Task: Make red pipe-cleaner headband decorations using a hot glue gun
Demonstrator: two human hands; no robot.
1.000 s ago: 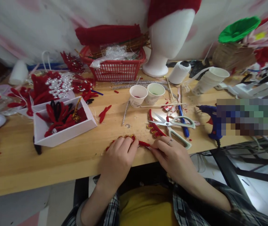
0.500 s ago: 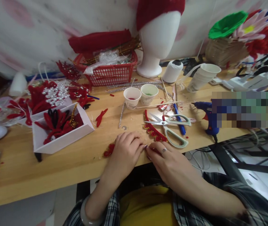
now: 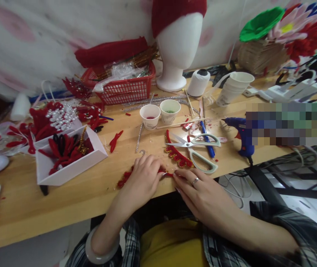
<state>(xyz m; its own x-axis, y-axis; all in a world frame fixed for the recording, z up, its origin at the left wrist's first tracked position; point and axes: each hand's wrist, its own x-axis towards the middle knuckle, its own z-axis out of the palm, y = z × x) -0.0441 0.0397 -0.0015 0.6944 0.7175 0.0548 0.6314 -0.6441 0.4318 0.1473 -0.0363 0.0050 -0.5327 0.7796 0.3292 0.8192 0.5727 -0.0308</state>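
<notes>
Parting slightly since the earlier frame, the left hand [image 3: 144, 176] and the right hand [image 3: 202, 189] are now exposing a short length of the red strip [image 3: 169, 174] between them. The strip is lying at the near edge of the table [image 3: 72, 207], its gold-edged end [image 3: 123, 180] showing beyond the left hand. The left hand is grasping the strip between thumb and fingers, its palm facing down; the right hand, wearing a ring [image 3: 195, 180], is pinching the strip at its fingertips. A bracelet [image 3: 102, 248] is encircling the left wrist.

Just beyond the hands, a second trim [image 3: 179, 157], red with gold scallops, is resting on the table. Scissors [image 3: 188, 145] are lying with blades apart across this trim. A blue pen [image 3: 208, 142] is lying beside the scissors, and a glue gun [image 3: 240, 133] is resting farther right. Two paper cups, one pink inside [image 3: 149, 122] and one holding green bits [image 3: 170, 116], are standing side by side. At left, a white box [image 3: 73, 168] is holding red and black pieces [image 3: 65, 146]. Behind the cups, a red basket [image 3: 126, 91] is standing beside a head form [image 3: 175, 52].
</notes>
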